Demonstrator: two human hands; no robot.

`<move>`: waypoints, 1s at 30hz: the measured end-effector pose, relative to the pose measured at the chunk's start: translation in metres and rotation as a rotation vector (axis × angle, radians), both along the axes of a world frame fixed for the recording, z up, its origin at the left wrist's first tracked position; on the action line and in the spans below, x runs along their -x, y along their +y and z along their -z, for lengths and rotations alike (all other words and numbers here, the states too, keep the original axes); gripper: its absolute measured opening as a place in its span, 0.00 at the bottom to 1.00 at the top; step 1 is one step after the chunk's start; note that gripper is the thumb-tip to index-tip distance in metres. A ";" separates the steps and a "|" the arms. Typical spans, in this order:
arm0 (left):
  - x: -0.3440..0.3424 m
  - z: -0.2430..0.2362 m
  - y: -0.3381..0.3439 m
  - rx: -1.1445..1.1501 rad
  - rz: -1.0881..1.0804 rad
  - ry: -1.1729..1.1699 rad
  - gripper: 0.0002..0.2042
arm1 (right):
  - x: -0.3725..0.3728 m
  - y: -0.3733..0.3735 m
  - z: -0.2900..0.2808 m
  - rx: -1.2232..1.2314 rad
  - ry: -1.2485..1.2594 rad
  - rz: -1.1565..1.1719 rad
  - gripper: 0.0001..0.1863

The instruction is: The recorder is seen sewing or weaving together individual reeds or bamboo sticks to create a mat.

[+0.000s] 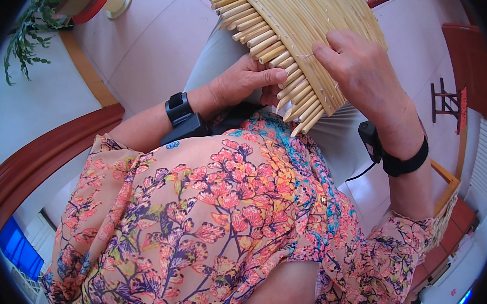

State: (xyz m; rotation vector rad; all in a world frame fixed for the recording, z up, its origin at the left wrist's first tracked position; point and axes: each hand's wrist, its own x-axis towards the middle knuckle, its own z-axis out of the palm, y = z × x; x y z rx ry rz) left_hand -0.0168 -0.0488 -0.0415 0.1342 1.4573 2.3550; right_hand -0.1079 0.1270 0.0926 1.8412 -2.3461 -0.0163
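Note:
A mat of pale yellow plant stalks [298, 20] lies over my lap, its stalks stitched side by side with thin pale thread. Their cut ends stick out in a stepped row along the near left edge. My left hand [245, 81] grips that edge, thumb against the stalk ends and the other fingers mostly hidden underneath. Over the mat's right part, my right hand [362, 73] is closed in a pinch. A short strand of pale thread [304, 55] shows at its fingertips; whether a needle is there too, I cannot tell.
A green trailing plant [28, 35] hangs at the upper left, near a red and cream stand [99, 0]. Dark red curved wood trim [45, 155] runs along the left. At the right are a small dark wooden stool [446, 101] and a wood-framed woven seat [446, 200].

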 end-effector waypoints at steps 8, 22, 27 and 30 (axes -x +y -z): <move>-0.001 0.001 -0.001 -0.024 0.023 0.035 0.15 | 0.009 -0.009 -0.005 -0.064 0.035 -0.130 0.02; -0.002 -0.012 -0.003 -0.023 0.084 0.024 0.16 | 0.010 -0.021 -0.013 -0.158 0.040 -0.243 0.02; -0.001 -0.014 -0.001 -0.049 0.071 0.005 0.16 | 0.011 -0.021 -0.012 -0.180 0.036 -0.249 0.02; -0.002 -0.015 0.000 -0.067 0.053 0.000 0.15 | 0.012 -0.020 -0.011 -0.187 0.019 -0.242 0.02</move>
